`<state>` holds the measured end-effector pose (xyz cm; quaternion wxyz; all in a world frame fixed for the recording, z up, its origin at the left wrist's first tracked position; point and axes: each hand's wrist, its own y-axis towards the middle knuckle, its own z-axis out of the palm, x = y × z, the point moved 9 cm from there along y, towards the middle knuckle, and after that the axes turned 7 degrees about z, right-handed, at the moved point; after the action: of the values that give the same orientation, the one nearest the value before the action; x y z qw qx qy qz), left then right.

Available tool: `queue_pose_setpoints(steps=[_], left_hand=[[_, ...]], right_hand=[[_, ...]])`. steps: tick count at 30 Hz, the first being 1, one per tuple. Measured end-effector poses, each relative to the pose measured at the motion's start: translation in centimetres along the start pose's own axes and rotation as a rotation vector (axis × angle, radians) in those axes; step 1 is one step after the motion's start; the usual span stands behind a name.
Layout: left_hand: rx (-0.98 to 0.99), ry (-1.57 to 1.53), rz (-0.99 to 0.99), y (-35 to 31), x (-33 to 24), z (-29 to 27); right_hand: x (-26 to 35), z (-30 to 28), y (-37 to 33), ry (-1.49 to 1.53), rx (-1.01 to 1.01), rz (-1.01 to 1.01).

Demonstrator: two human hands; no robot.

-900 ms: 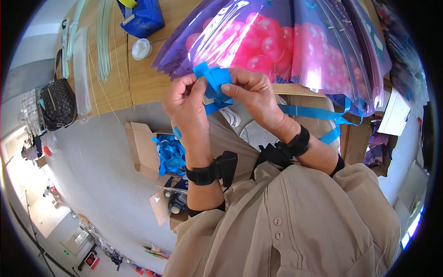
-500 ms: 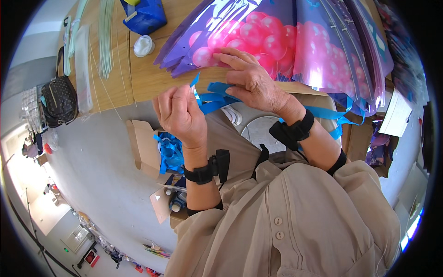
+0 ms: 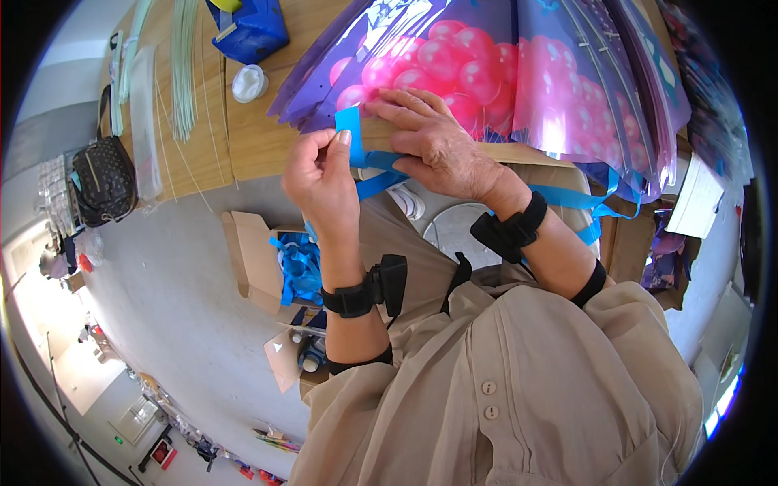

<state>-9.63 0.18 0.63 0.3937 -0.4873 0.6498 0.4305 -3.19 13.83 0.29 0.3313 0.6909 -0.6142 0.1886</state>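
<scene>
1. Head view: left fingers (image 3: 343,150) pinch a strip of blue ribbon (image 3: 348,123), thumb against forefinger. A flat end stands up past the thumb tip.
2. Right thumb and forefinger have the same ribbon gripped where it runs across between the hands. The other right fingers (image 3: 412,105) are stretched out and slightly spread.
3. I read the ribbon as in the air, in front of the tabletop's near edge. One length crosses hand to hand, another loops just below it.
4. Left hand (image 3: 321,188) upright, right hand (image 3: 448,156) reaching in palm down. Its fingertips overlap the purple sheets (image 3: 478,69) with pink balloon print; can't tell if they touch.
5. Black wrist straps (image 3: 350,303) on both forearms, each with a black block.
6. On the tabletop (image 3: 263,150), left of the sheets: white tub (image 3: 250,84), blue tape dispenser (image 3: 251,31) just behind it, pale green sticks (image 3: 184,73) further left.
7. Black patterned bag (image 3: 103,185) at the tabletop's left edge.
8. Below the left hand, I've got an open cardboard box (image 3: 251,255) with tangled blue strips (image 3: 300,269) inside.
9. More blue bands (image 3: 566,197) right of the right wrist, under the sheets.
</scene>
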Motion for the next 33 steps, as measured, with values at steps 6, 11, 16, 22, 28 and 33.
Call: queue_pose_setpoints(steps=[6, 11, 16, 22, 28, 33], left_hand=[[-0.067, 0.616, 0.941, -3.6, -9.6, 0.3], [-0.024, 0.66, 1.109, -6.1, -11.4, 1.0], [-0.004, 0.641, 1.124, -6.5, -11.2, 0.9], [-0.053, 0.116, 0.168, -3.2, -5.3, -0.2], [-0.002, -0.479, -0.237, -3.4, -1.8, 2.2], [0.033, -0.596, -0.27, -3.6, -1.2, 3.0]], right_hand=[[-0.1, -0.4, 0.0, 0.084, -0.009, 0.009], [-3.2, -0.5, -0.7, 0.918, -0.061, 0.264], [-3.3, -1.5, -1.9, 1.151, -0.108, 0.465], [-3.3, 0.4, -2.9, 1.594, -0.159, 0.635], [-0.7, 2.2, -3.4, 1.782, -0.129, 0.712], [-1.3, 2.5, -4.1, 1.747, -0.236, 0.747]])
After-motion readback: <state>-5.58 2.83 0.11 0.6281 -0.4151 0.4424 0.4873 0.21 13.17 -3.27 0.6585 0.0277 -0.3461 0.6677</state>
